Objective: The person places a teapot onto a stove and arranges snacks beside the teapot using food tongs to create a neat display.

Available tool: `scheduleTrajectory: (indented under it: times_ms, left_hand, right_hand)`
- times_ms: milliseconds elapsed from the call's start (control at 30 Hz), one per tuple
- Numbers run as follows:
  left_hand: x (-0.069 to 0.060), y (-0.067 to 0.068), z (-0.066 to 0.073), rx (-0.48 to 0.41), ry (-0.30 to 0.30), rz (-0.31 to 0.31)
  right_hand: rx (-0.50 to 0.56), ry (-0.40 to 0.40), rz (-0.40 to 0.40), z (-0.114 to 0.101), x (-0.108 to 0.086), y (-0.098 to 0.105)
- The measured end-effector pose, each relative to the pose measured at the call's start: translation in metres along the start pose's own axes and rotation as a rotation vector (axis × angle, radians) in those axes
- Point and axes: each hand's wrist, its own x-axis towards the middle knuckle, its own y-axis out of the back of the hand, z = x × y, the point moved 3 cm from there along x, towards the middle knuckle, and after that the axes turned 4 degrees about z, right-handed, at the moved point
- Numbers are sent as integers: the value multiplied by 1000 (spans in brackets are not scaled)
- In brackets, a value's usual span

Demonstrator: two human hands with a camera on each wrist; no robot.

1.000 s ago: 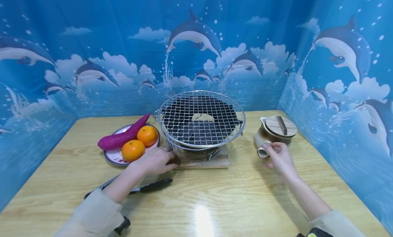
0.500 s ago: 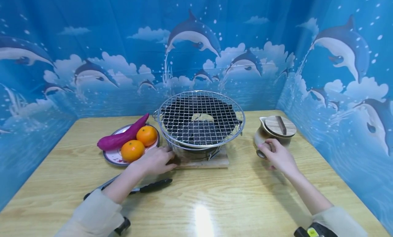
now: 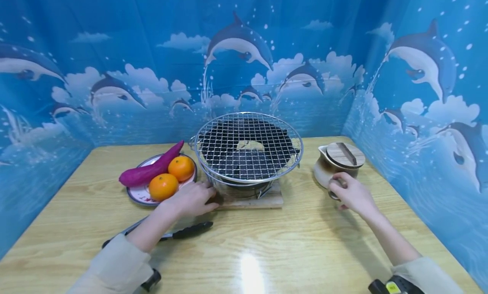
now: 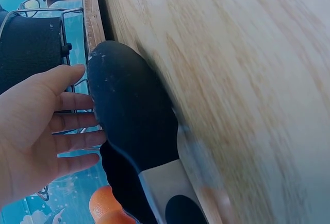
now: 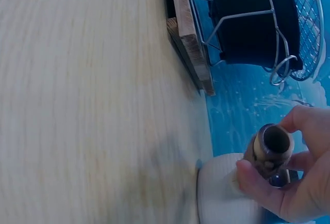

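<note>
My right hand [image 3: 352, 195] pinches the hollow side handle [image 5: 269, 149] of a cream and brown teapot [image 3: 324, 169], thumb and fingers around the tube. The pot stands on the table at the right, its wooden lid [image 3: 339, 155] on and its spout to the back left. In the head view my left hand [image 3: 192, 199] rests by the left end of the wooden board [image 3: 263, 199] under a round grill [image 3: 249, 148]. Its fingers [image 4: 75, 123] are extended and hold nothing; whether they touch the board I cannot tell.
A plate [image 3: 139, 196] at the left holds a purple sweet potato [image 3: 152, 169] and two oranges [image 3: 163, 187]. Black-handled tongs [image 3: 192, 230] lie beneath my left forearm. Blue dolphin curtains [image 3: 152, 86] stand behind and beside the table [image 3: 305, 251].
The teapot has turned a little: its handle has swung to the right with my right hand, and the lid's bar slants more. My left hand has stayed in place.
</note>
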Motion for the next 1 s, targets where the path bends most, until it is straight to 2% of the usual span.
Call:
scheduleTrajectory:
  times_ms: [200, 333, 433, 1000]
  left_hand:
    - [0, -1, -1, 1, -2, -6]
    - [0, 0, -1, 19, -19, 19]
    - [0, 0, 0, 34, -34, 44]
    - [-1, 1, 3, 58, -33, 38]
  right_hand:
    - [-151, 78, -17, -1, 1, 5]
    - [-343, 202, 52, -6, 3, 5]
    - [-457, 247, 100, -9, 5, 3]
    - [-630, 159, 33, -19, 15, -3]
